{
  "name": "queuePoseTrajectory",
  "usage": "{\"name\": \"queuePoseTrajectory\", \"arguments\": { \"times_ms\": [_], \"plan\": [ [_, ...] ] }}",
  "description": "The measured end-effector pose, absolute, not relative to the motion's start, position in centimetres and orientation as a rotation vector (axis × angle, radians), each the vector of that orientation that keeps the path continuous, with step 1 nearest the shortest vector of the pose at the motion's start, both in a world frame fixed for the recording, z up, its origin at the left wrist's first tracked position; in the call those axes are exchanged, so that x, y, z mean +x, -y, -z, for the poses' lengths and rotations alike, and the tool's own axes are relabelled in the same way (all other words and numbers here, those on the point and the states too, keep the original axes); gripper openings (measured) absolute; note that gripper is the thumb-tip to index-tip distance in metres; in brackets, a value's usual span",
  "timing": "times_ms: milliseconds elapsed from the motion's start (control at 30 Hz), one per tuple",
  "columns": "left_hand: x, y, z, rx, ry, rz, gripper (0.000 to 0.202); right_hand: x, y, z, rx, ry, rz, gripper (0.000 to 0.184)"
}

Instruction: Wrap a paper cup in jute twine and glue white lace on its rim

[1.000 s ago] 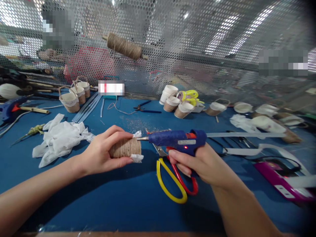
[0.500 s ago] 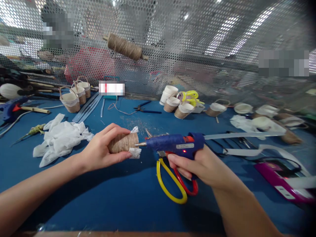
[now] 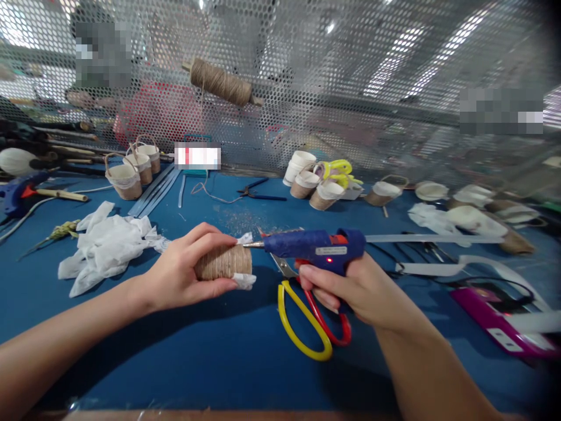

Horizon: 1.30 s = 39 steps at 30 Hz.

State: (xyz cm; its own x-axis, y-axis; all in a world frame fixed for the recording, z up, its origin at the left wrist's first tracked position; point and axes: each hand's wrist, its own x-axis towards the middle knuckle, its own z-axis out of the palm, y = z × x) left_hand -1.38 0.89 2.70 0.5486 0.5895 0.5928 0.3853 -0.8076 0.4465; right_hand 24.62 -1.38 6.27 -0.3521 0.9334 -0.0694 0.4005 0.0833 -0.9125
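My left hand (image 3: 188,266) is wrapped round a small twine-covered cup (image 3: 224,262) that lies on its side above the table. White fabric shows at the cup's right end, above and below. In my right hand (image 3: 339,280) is a blue glue gun (image 3: 302,242) with a lit red light. Its metal nozzle points left, at the upper part of the cup's right end; whether they touch I cannot tell. A clear glue stick (image 3: 433,238) sticks out of the gun's back. Scissors (image 3: 302,345) with yellow and red handles lie beneath the gun.
Crumpled white fabric (image 3: 105,251) lies on the left. Behind stand small twine cups with handles (image 3: 125,182), pliers (image 3: 263,196) and more cups (image 3: 326,196). A twine spool (image 3: 221,83) hangs on the mesh screen. At right sits a magenta power strip (image 3: 495,321) with cables.
The glue gun's nozzle has moved up along the cup's right end, from its middle to near the top. The cup and my left hand have shifted slightly right and down.
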Motion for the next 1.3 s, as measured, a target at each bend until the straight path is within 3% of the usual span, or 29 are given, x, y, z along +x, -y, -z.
{"name": "queuePoseTrajectory", "arguments": {
  "times_ms": [1000, 1300],
  "plan": [
    [-1.51, -1.24, -2.43, 2.469, -0.883, -1.127, 0.041, 24.68, 1.44, -6.57, -1.298, 1.843, -1.344, 0.026],
    [-1.45, -1.42, -2.30, 2.453, -0.899, -1.120, 0.040, 24.70, 0.50, -6.39, -1.211, 1.444, -1.480, 0.019]
  ]
}}
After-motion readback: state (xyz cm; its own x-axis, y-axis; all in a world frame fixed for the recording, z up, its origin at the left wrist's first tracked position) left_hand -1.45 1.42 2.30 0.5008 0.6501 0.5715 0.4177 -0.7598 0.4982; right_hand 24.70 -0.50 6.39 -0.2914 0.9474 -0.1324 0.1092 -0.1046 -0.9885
